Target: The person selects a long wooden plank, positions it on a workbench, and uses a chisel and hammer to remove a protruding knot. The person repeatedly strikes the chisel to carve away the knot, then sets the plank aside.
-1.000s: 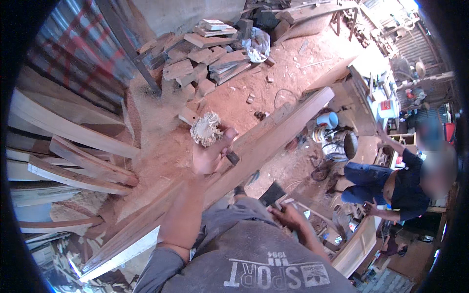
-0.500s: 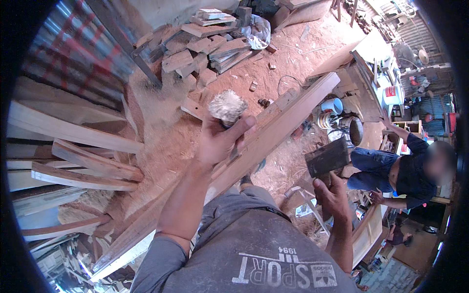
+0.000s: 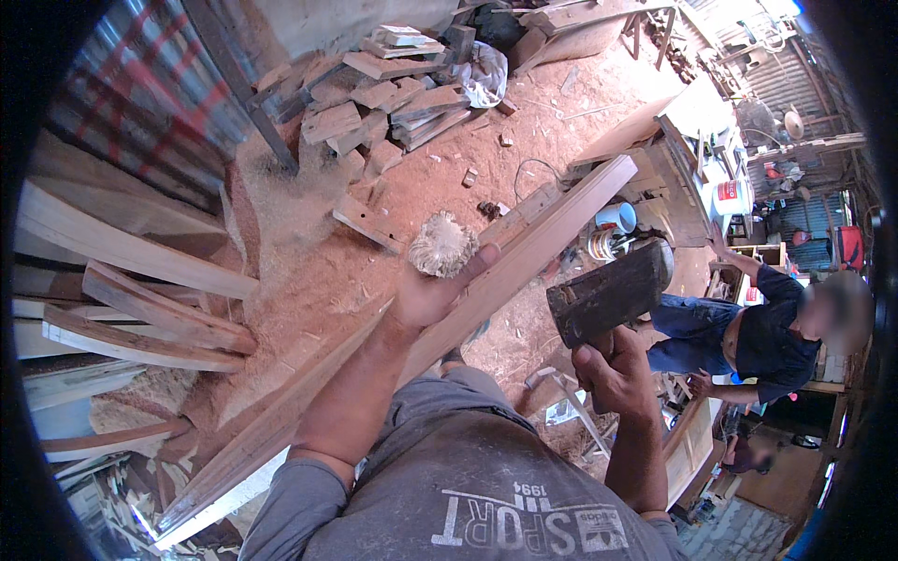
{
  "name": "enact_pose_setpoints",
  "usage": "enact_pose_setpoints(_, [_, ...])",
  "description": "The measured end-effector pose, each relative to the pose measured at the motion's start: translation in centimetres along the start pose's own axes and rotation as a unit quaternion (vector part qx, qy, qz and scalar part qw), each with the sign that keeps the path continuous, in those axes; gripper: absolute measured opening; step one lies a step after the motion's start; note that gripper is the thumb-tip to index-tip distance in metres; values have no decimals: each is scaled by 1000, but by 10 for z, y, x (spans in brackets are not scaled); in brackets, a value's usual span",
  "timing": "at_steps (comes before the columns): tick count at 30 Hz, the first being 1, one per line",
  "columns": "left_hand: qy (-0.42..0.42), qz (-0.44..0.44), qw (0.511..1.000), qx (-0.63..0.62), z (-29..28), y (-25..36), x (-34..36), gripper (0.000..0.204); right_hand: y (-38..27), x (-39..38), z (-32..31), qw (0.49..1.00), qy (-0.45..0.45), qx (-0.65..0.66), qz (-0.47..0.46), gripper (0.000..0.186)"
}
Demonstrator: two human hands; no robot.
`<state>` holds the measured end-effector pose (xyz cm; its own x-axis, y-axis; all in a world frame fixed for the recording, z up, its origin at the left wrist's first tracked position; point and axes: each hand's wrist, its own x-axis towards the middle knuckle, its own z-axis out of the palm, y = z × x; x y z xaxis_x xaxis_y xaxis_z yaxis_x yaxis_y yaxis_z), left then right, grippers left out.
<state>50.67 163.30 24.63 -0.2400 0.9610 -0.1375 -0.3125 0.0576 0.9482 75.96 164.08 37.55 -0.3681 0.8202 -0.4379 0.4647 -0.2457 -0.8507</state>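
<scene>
My left hand [image 3: 426, 294] is closed around a tool handle [image 3: 443, 245] whose pale wooden end is frayed and mushroomed, like a much-struck chisel. My fingers and the handle hide its lower part. Hand and tool are over a long wooden beam [image 3: 524, 271] that runs diagonally in front of my body. To the right, my right hand [image 3: 613, 369] grips a mallet [image 3: 608, 294] with a dark, blocky, worn head. The mallet head is raised beside the beam, apart from the frayed handle end.
Curved timber pieces [image 3: 140, 351] lean at the left. A heap of wood offcuts [image 3: 374, 107] lies on the sawdust-covered floor [image 3: 524, 112] at the far side. Another person [image 3: 748, 327] stands at the right, near a bench with a white bucket [image 3: 731, 197]. A blue bucket [image 3: 615, 218] stands beyond the beam.
The mallet has swung up and leftward, its head now larger in view and tilted. My left hand still holds the frayed handle over the beam. The whole view has shifted slightly.
</scene>
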Motion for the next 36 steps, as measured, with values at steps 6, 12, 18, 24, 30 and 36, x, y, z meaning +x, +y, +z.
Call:
enact_pose_setpoints(6, [-13, 17, 999, 24, 2, 0, -6, 29, -6, -5, -3, 1000, 8, -3, -20, 42])
enact_pose_setpoints(12, [-52, 18, 998, 26, 5, 7, -2, 28, -7, -7, -12, 1000, 2, 22, -22, 41])
enact_pose_setpoints(18, [-9, 4, 999, -53, 9, -2, 1, 20, -24, -1, -7, 994, 13, 3, -106, 48])
enact_pose_setpoints(24, [108, -20, 984, -139, 28, 2, 5, 22, -23, 2, -5, 995, 21, 4, -102, 50])
enact_pose_setpoints(30, [132, 56, 979, -142, 30, -15, 7, 27, -17, 2, -5, 994, 27, 71, -79, 44])
enact_pose_setpoints(36, [103, 51, 989, -96, 31, -14, 6, 28, -13, 3, -15, 997, 7, 67, -49, 41])
